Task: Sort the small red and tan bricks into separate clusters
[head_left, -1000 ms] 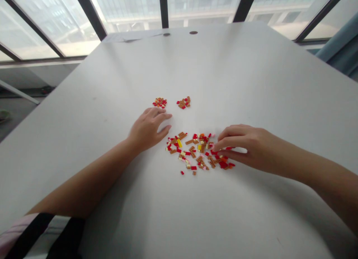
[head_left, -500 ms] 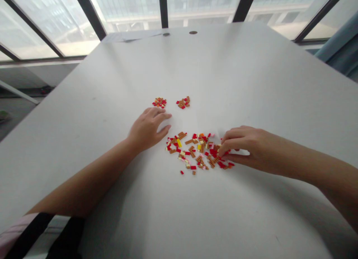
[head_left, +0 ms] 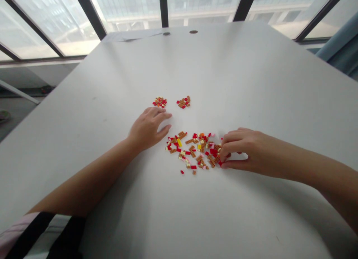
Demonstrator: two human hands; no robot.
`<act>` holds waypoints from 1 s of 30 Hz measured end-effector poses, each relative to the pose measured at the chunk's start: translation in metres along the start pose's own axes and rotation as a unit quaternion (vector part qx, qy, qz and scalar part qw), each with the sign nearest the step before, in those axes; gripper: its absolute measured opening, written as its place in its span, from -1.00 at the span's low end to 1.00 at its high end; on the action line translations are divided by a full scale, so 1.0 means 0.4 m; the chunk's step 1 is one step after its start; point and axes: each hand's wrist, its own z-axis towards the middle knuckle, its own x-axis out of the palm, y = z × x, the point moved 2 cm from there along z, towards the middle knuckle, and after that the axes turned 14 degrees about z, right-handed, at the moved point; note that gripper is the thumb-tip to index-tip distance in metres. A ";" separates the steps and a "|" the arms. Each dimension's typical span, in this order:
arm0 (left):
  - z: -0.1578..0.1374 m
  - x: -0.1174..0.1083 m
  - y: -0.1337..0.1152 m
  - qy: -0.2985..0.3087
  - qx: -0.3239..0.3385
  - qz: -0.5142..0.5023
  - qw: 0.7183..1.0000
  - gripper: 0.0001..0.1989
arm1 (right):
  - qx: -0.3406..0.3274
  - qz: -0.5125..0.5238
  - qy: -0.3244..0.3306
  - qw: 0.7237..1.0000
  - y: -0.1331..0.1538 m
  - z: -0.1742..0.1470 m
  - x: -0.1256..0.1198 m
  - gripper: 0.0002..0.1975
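A loose spread of small building bricks (head_left: 192, 151) in brown, red, yellow, cream and pink lies on the white table between my hands. At its right end my right hand (head_left: 243, 149) bends down, thumb and fingertips drawn together among the bricks. A bit of red shows by the thumb tip; what the fingers pinch is hidden. My left hand (head_left: 148, 126) rests on the table to the left of the spread, fingers apart and holding nothing. Just beyond its fingers is a small heap of tiny mixed bricks (head_left: 159, 102). To the right of that sits another heap of brown and red bricks (head_left: 184, 102).
The white table (head_left: 179, 214) reaches to a row of windows with dark frames. Two round inserts, one of them a dark disc (head_left: 193, 32), and a flat sheet (head_left: 131, 37) are at its far edge. A blue curtain (head_left: 341, 50) hangs at the right.
My right hand has shifted slightly, its thumb lower and nearer me, and now covers the red bricks that showed at the right end. My left hand has stayed put.
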 end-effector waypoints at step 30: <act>0.002 -0.001 0.000 -0.003 0.003 0.004 1.000 -0.67 | -0.048 0.001 -0.021 0.999 0.006 0.005 0.008 -0.86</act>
